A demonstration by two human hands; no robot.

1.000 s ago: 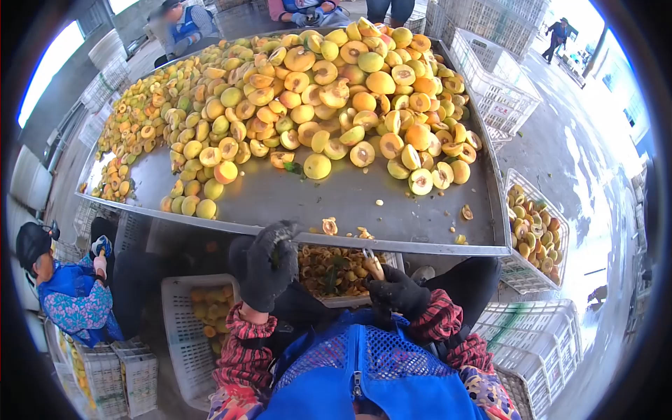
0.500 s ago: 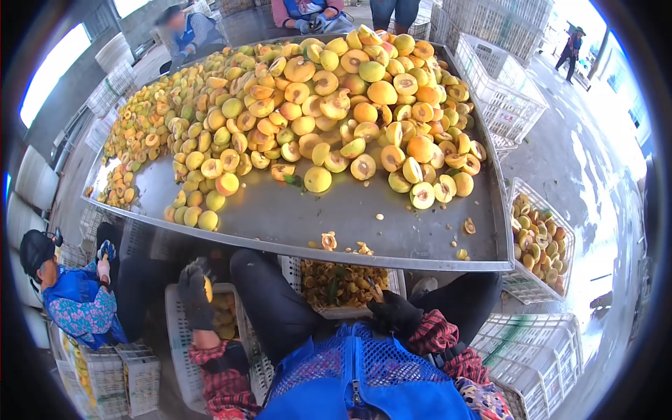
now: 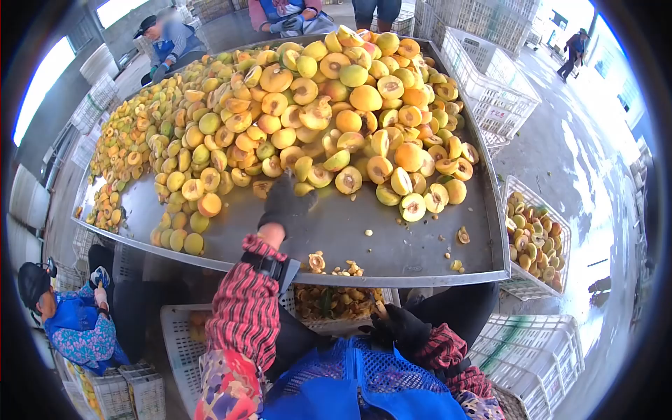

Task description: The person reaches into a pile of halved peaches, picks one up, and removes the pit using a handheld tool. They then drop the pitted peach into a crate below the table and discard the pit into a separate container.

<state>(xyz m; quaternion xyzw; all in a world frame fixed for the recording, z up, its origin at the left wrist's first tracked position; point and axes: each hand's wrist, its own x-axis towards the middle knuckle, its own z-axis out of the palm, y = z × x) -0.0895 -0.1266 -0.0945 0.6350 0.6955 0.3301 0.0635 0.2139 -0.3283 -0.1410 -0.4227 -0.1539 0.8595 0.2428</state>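
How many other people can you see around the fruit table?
5: a floral-jacket person at lower left, a blue-vest person at the table's far-left corner, two people at its far end, a distant figure upper right. Others may be hidden.

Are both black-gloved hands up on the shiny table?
No, only the left hand reaches over the table to the fruit pile; the right hand is below the table edge.

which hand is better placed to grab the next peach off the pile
Left. The left hand is out on the metal table, at the edge of the peach pile; the right hand sits below the table rim.
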